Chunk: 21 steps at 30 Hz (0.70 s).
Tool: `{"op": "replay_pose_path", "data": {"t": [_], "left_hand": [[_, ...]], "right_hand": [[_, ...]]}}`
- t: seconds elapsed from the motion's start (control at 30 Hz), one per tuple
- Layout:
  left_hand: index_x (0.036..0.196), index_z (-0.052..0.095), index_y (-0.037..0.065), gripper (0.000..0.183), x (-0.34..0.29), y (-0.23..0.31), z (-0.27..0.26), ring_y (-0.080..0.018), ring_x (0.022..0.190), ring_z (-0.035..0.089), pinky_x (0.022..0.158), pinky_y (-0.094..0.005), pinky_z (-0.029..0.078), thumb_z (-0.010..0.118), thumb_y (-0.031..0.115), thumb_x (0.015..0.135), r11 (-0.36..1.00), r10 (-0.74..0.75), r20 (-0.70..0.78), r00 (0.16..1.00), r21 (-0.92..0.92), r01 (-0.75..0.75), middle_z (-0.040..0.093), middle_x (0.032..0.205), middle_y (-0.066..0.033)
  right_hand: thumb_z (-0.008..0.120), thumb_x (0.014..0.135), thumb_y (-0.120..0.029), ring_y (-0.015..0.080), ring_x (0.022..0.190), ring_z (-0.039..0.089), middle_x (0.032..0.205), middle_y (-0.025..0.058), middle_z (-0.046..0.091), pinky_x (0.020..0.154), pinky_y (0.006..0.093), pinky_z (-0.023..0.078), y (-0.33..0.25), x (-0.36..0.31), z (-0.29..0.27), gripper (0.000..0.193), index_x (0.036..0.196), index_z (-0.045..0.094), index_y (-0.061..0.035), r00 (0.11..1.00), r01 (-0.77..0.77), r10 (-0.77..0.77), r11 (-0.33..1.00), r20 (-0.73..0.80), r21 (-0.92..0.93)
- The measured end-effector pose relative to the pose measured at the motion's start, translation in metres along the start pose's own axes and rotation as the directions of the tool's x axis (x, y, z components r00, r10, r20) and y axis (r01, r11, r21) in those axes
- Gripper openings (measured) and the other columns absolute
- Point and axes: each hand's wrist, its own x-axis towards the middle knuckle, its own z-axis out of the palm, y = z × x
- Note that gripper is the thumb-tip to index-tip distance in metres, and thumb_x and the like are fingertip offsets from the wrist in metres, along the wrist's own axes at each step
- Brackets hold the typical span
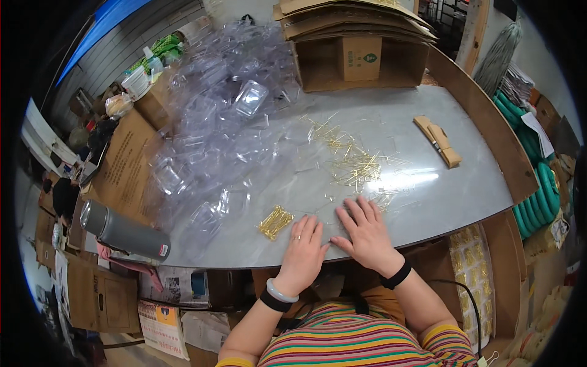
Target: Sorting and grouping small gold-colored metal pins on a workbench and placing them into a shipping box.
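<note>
My left hand (304, 252) lies palm down at the near edge of the grey tabletop, fingers stretched out, a ring on one of them. Just to its left sits a neat bundle of gold-coloured metal hooks or pins (275, 222). My right hand (370, 240) rests flat beside it with the fingers spread; the two thumbs almost meet. Beyond the right fingertips lies a loose pile of thin gold metal pieces (359, 169), some scattered farther back. Neither hand visibly holds anything, though the palms are hidden.
A large heap of clear plastic blister shells (211, 131) covers the table's left side. A grey bottle (125, 231) stands out at the left edge. A folded brown cardboard piece (438, 142) lies right. An open cardboard box (318, 64) stands at the back; a cardboard wall (489, 116) borders the right.
</note>
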Motion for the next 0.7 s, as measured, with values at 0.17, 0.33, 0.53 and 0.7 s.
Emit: {"op": "replay_pose_path", "data": {"t": [0.17,0.33,0.53,0.7], "left_hand": [[0.137,0.047,-0.008,0.058,0.006,0.003,-0.005,-0.0455,0.138,0.037,0.114,-0.0509,0.034,0.07,0.016,0.09,0.996,-0.062,-0.01,0.998,-0.058,0.062,0.041,0.145,-0.0269],[0.142,0.04,-0.009,0.068,0.007,-0.002,-0.001,-0.046,0.141,0.033,0.117,-0.0531,0.028,0.069,0.026,0.092,0.988,-0.1,0.008,0.995,0.116,0.099,0.038,0.148,-0.0283],[0.144,0.036,-0.011,0.076,0.018,0.014,0.011,-0.0454,0.141,0.032,0.118,-0.054,0.026,0.068,0.034,0.091,0.996,0.053,0.067,0.996,0.062,-0.057,0.038,0.147,-0.0271],[0.145,0.037,-0.007,0.077,0.017,0.013,0.009,-0.0441,0.14,0.033,0.118,-0.0538,0.027,0.07,0.035,0.09,0.998,0.024,0.1,0.995,0.054,-0.029,0.038,0.146,-0.0238]], "right_hand": [[0.07,0.089,-0.035,0.0406,0.129,0.044,0.132,0.0176,0.053,0.111,0.0564,0.03,0.027,0.0,0.007,0.049,0.127,0.059,-0.0064,0.986,-0.166,0.165,0.937,0.03,0.307],[0.062,0.094,-0.039,0.0439,0.135,0.041,0.147,0.0212,0.045,0.116,0.0566,0.026,0.036,-0.014,-0.002,0.056,0.138,0.054,-0.0043,0.978,-0.205,0.206,0.977,0.02,-0.063],[0.063,0.092,-0.011,0.0414,0.132,0.046,0.137,0.0216,0.051,0.111,0.0459,0.039,-0.002,-0.006,0.004,0.043,0.133,0.053,-0.002,0.991,-0.135,0.128,0.97,0.046,0.201],[0.054,0.085,0.004,0.0424,0.125,0.05,0.135,0.0226,0.051,0.105,0.0454,0.044,0.029,0.007,-0.039,0.047,0.132,0.054,-0.002,0.976,-0.038,-0.037,0.942,0.215,0.333]]}}
